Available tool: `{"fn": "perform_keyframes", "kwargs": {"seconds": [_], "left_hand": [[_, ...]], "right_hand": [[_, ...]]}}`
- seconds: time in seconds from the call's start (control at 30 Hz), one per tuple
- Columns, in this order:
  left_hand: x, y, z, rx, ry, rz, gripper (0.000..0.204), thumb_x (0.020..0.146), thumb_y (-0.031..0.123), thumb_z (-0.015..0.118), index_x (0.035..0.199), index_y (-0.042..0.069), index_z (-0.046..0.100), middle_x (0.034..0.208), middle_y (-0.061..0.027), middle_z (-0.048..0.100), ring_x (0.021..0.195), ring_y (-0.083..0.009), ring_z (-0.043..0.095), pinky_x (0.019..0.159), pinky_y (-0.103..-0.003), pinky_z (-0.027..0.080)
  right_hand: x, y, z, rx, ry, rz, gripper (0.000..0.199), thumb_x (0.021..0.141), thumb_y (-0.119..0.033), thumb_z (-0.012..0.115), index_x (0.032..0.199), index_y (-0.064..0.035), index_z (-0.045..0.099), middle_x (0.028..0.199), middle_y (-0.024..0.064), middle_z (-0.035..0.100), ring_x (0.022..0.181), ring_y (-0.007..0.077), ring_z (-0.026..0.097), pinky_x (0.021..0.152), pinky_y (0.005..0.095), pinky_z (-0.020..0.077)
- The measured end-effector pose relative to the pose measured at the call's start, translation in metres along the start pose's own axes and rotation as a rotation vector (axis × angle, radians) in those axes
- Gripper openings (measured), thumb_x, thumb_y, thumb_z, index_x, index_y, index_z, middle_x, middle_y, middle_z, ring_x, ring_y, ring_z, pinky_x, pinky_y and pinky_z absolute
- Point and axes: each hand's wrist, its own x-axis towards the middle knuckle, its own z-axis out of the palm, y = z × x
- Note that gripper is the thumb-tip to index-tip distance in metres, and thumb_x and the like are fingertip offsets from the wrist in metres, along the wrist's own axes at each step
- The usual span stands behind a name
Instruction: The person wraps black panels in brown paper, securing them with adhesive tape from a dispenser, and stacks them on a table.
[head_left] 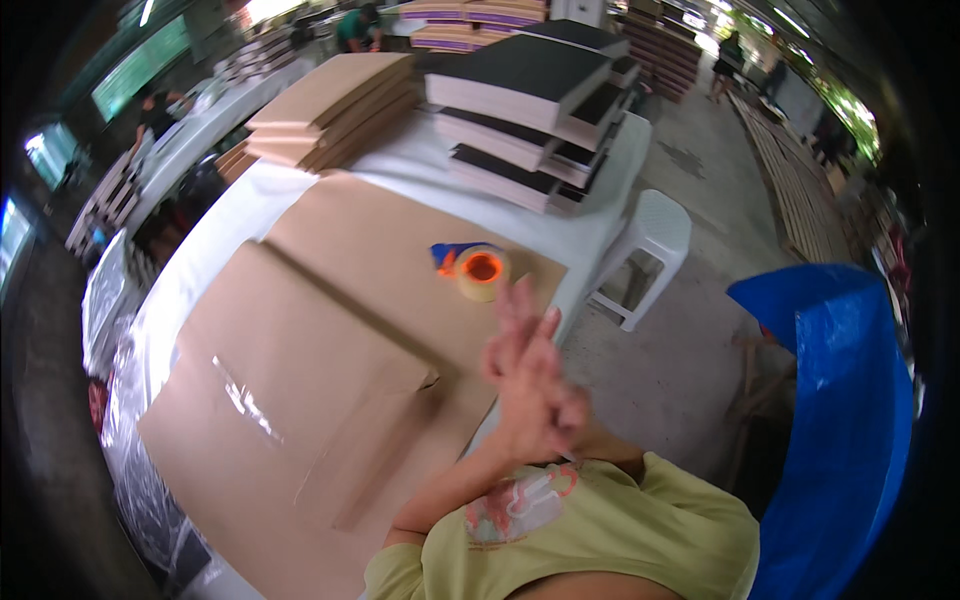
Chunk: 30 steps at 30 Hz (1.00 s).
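Observation:
My left hand (528,385) and my right hand (572,412) meet in front of my chest, over the near right edge of the table. The left fingers stretch out, pointing away from me. Most of my right hand lies behind the left, its fingers partly hidden and smeared by motion. No object shows in either hand. Just beyond the fingertips, a tape dispenser (445,262) in blue and orange with a tape roll (482,270) lies on a brown paper sheet (350,215). To the left rests a flat package (290,345) wrapped in brown paper, a shiny tape strip across it.
Brown-wrapped packages (335,95) and black-topped thick slabs (520,80) are stacked on the table's far side. A white plastic stool (660,225) stands right of the table. Blue sheeting (840,400) rises at the right. Other people work in the background.

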Motion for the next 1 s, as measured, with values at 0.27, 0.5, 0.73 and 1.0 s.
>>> {"fn": "perform_keyframes", "kwargs": {"seconds": [0.27,0.5,0.73,1.0], "left_hand": [[0.012,0.05,0.112,-0.781,-0.259,0.088,0.114,0.066,0.086,0.026,0.143,0.008,-0.005,0.136,-0.0398,-0.018,0.129,-0.0528,-0.016,0.097,-0.066,-0.003],[0.023,-0.056,0.052,-0.397,0.13,-0.341,0.103,0.075,0.08,0.019,0.137,0.01,-0.025,0.143,-0.0148,-0.029,0.134,-0.0295,-0.021,0.107,-0.046,-0.012],[-0.191,-0.067,-0.226,1.354,0.282,-1.411,0.089,0.076,0.052,0.063,0.14,0.004,0.023,0.143,-0.0215,0.024,0.133,-0.0392,0.021,0.1,-0.051,0.029],[-0.288,-0.112,-0.328,0.213,0.662,-1.655,0.064,0.088,0.052,0.046,0.127,0.003,0.047,0.126,-0.0187,0.051,0.119,-0.0302,0.046,0.098,-0.039,0.034]], "right_hand": [[-0.023,-0.037,-0.109,0.066,0.171,-0.872,0.103,0.074,-0.072,0.045,0.144,-0.0197,-0.008,0.15,0.0102,-0.011,0.138,0.0251,-0.01,0.107,0.052,-0.0011],[-0.119,0.03,-0.142,-0.825,-0.683,0.763,0.07,0.083,-0.041,0.056,0.14,-0.0133,0.028,0.144,0.0092,0.03,0.134,0.0262,0.025,0.108,0.0543,0.0024],[0.016,0.103,-0.157,-0.666,-0.224,0.601,0.055,0.075,0.002,0.038,0.13,-0.0012,0.042,0.129,0.0191,0.048,0.121,0.0234,0.045,0.095,0.0353,0.0411],[0.116,0.282,-0.068,-0.157,-0.078,0.826,0.059,0.072,-0.006,0.038,0.13,0.0044,0.041,0.122,0.0124,0.054,0.101,0.0167,0.056,0.083,0.0255,0.0457]]}}
